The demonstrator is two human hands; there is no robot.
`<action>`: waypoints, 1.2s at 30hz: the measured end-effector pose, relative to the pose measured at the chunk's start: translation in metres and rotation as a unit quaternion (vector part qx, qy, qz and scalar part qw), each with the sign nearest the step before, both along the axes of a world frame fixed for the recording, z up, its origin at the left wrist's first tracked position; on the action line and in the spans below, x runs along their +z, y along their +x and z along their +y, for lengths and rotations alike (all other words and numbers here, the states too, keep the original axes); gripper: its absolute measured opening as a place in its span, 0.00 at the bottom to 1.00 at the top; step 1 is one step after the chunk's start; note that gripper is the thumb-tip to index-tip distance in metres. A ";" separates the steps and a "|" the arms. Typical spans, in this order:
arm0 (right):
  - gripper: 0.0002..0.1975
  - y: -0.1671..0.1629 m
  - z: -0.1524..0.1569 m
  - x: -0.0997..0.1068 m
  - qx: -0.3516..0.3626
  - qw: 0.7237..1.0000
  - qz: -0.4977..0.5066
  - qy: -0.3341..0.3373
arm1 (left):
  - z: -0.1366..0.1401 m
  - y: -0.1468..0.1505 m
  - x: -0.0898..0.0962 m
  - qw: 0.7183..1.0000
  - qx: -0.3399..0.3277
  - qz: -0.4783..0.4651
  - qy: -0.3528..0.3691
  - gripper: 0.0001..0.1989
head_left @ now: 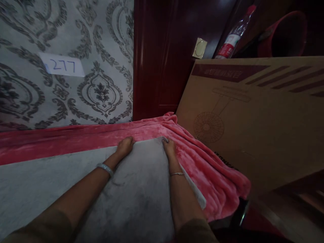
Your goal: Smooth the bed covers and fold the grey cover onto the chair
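A grey plush blanket (pixel 141 182) spreads across the lower middle, its far edge pinched in both my hands. My left hand (pixel 125 147) is closed on that edge, left of the corner. My right hand (pixel 169 147) grips the corner itself, with the thumb over the cloth. Underneath lies a pink plush blanket (pixel 197 165), which shows along the back and bunches in folds on the right. Part of the grey cloth also lies flat at the left and pokes out beneath my right forearm.
At the right stands a large cardboard box (pixel 265 111) with a fan drawing. Behind its top edge are a plastic bottle (pixel 231 40) with a red cap and a red bucket-like container (pixel 280 37). Patterned wallpaper (pixel 101 91) bears a paper marked 277 (pixel 62 66).
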State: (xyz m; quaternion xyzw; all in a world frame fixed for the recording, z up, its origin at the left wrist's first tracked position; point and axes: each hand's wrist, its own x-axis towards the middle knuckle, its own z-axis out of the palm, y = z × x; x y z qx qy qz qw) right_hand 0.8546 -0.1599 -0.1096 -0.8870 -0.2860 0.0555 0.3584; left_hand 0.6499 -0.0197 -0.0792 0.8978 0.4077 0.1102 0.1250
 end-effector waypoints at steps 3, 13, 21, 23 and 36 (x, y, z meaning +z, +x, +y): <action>0.15 0.000 0.001 0.001 -0.007 1.000 0.004 -0.012 | 0.000 -0.001 0.000 1.000 -0.005 0.001 -0.001 0.17; 0.14 -0.004 0.000 0.009 -0.007 0.999 0.008 -0.033 | -0.001 0.004 0.001 1.000 -0.010 0.017 0.001 0.13; 0.16 0.003 0.009 0.021 -0.006 0.997 0.035 -0.074 | 0.000 0.008 0.000 1.000 0.018 0.020 0.012 0.15; 0.16 0.003 0.011 0.023 -0.006 0.996 0.037 -0.080 | 0.001 0.009 0.000 1.000 0.007 0.027 0.010 0.14; 0.22 0.006 0.009 0.029 0.000 0.995 0.035 -0.093 | 0.007 -0.026 0.004 0.997 -0.040 0.023 0.056 0.16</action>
